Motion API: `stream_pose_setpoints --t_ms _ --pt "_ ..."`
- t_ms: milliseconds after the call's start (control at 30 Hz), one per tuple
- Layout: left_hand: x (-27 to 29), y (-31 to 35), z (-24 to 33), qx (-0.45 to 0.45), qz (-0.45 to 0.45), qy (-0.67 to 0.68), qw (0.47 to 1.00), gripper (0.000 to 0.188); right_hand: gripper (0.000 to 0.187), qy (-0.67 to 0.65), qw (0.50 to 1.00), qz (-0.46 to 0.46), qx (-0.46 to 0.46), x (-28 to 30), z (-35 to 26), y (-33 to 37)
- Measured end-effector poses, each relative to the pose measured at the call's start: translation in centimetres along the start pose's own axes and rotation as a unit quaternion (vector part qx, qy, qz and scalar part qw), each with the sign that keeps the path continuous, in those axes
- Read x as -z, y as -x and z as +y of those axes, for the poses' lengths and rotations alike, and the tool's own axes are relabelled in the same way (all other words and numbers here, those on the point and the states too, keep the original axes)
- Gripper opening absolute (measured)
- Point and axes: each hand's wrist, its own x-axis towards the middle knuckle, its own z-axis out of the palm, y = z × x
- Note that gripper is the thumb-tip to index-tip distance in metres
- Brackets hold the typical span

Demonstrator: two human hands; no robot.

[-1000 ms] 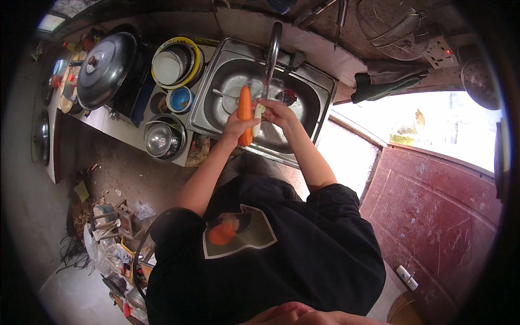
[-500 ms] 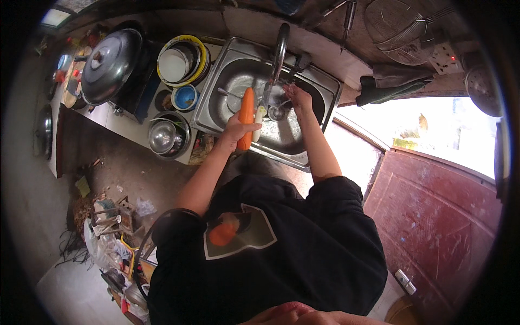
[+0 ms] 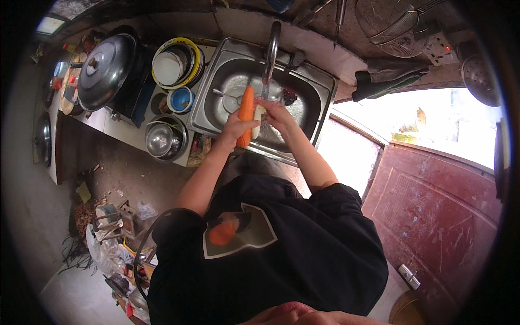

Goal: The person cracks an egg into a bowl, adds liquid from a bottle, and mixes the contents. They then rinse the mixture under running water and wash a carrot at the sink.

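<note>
Over the metal sink (image 3: 319, 116), my left hand (image 3: 234, 129) is wrapped round a large orange carrot (image 3: 246, 111) and a slim, pale white vegetable stalk (image 3: 257, 123) lying alongside it. My right hand (image 3: 274, 114) has its fingers closed at the stalk's upper end, just below the curved faucet (image 3: 272, 51). The stalk's exact kind is not clear. A dark reddish clump (image 3: 289, 97) rests in the basin beyond my right hand. A spoon and a shiny round dish (image 3: 230, 103) are in the basin left of the carrot.
Stacked bowls with a yellow-rimmed basin (image 3: 176, 40), a blue bowl (image 3: 180, 99) and metal bowls (image 3: 161, 138) stand left of the sink. Further left is a large lidded wok (image 3: 105, 65). A reddish door (image 3: 433, 216) is at the right; clutter (image 3: 111, 238) covers the floor at lower left.
My right hand has moved left and nearer, from the basin's right side to the white stalk. The dark reddish clump now shows in the basin. My left hand keeps its hold.
</note>
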Motion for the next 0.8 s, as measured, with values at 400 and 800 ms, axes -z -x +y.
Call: stream_pose_setpoints --t_ms 400,800 --pt "0.8 0.4 0.4 0.063 -0.01 0.002 0.998 0.052 0.021 0.07 0.994 0.057 0.057 3.3 -1.2 -3.2" --pt "1.5 0.3 -0.3 0.064 -0.032 0.097 0.993 0.055 0.029 0.601 0.741 0.22 0.202 17.7 -0.5 -7.4"
